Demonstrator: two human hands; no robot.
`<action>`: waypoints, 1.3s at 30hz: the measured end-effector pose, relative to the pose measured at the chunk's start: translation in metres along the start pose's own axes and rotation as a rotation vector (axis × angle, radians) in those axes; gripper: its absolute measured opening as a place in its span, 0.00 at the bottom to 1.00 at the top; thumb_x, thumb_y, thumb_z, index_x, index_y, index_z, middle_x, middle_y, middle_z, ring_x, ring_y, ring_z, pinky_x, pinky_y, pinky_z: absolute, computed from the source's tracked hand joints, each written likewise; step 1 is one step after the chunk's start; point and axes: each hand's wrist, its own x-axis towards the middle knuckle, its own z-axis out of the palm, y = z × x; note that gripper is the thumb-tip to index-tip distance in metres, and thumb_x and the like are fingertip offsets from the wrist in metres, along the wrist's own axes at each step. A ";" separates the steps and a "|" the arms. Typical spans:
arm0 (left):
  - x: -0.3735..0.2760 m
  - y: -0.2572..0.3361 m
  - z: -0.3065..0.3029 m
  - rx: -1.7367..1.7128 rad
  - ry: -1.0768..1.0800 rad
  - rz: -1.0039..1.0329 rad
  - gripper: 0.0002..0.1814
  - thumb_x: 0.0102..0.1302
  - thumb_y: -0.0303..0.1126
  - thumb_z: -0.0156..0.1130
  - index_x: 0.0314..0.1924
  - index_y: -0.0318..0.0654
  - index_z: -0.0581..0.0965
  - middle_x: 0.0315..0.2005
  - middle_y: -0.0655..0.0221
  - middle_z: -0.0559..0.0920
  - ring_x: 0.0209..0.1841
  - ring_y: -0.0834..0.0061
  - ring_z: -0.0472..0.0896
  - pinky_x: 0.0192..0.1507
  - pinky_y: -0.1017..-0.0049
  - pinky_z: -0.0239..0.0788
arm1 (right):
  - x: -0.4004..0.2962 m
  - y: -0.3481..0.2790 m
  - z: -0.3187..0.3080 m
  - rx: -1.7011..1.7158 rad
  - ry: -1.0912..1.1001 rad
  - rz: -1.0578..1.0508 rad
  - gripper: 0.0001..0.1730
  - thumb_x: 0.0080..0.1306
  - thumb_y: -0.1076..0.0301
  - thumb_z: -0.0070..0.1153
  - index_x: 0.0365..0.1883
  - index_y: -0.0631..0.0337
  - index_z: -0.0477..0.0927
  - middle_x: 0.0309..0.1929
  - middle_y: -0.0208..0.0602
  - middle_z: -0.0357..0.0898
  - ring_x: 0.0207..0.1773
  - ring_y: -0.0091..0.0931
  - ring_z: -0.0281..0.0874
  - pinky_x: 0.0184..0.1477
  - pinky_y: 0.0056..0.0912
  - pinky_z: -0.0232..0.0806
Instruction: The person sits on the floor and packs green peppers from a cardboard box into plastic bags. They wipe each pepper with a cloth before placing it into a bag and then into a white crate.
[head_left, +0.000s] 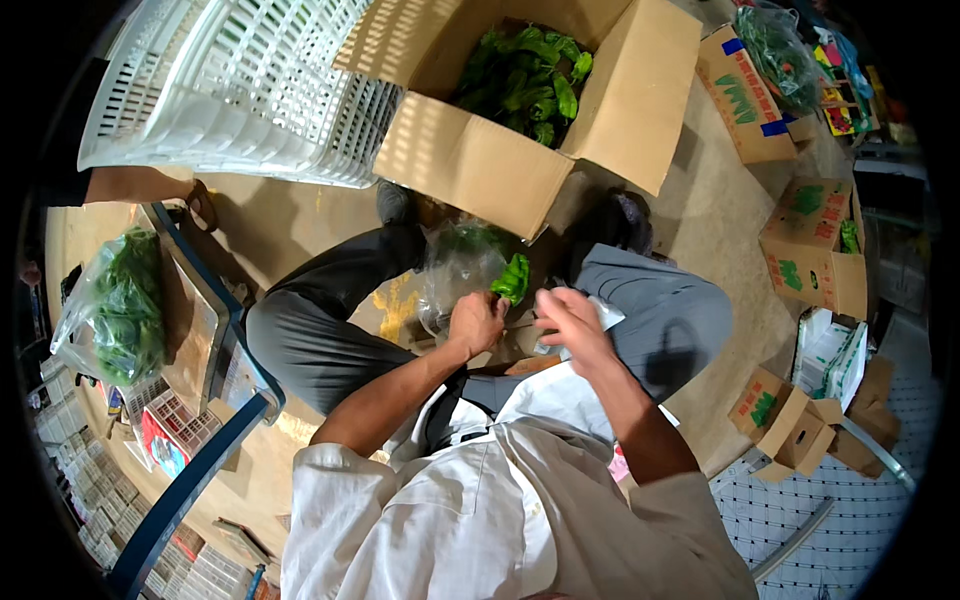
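My left hand (478, 324) is closed on the stem end of a wrinkled green pepper (513, 277), held up between my knees. My right hand (572, 327) is a little to the right of it, blurred, with fingers apart and no object visible in them. Some white sheet-like material (609, 313) shows behind that hand, over my thigh; what it is stays unclear. Just beyond my left hand, a clear plastic bag (450, 281) with greens inside stands on the floor. An open cardboard box (472, 165) in front of my feet holds many green peppers (536, 82).
White plastic crates (247, 90) stand at the upper left, near another person's leg (139, 184). A blue-framed platform scale (199, 322) carries a bag of greens (127, 315) on the left. Printed cartons (814, 240) line the right side.
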 end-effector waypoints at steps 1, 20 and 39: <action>-0.006 -0.001 0.001 0.038 -0.029 0.021 0.18 0.68 0.40 0.61 0.34 0.28 0.82 0.29 0.44 0.84 0.35 0.42 0.83 0.38 0.52 0.74 | 0.015 -0.006 0.017 0.134 -0.018 0.273 0.39 0.66 0.42 0.66 0.60 0.67 0.73 0.54 0.43 0.79 0.51 0.30 0.81 0.41 0.32 0.75; 0.076 -0.248 0.041 0.413 -0.425 -0.376 0.27 0.60 0.44 0.64 0.57 0.38 0.80 0.53 0.55 0.84 0.55 0.54 0.84 0.56 0.58 0.76 | 0.112 0.058 0.093 -0.981 -0.222 0.254 0.33 0.53 0.45 0.64 0.44 0.68 0.85 0.39 0.55 0.86 0.44 0.42 0.85 0.50 0.41 0.74; 0.114 -0.164 -0.043 -0.864 0.280 -0.510 0.14 0.72 0.35 0.60 0.47 0.30 0.81 0.26 0.65 0.79 0.20 0.70 0.76 0.20 0.66 0.70 | 0.128 0.066 0.083 -0.180 -0.155 0.289 0.22 0.62 0.52 0.67 0.26 0.61 0.74 0.20 0.32 0.70 0.20 0.25 0.72 0.17 0.31 0.60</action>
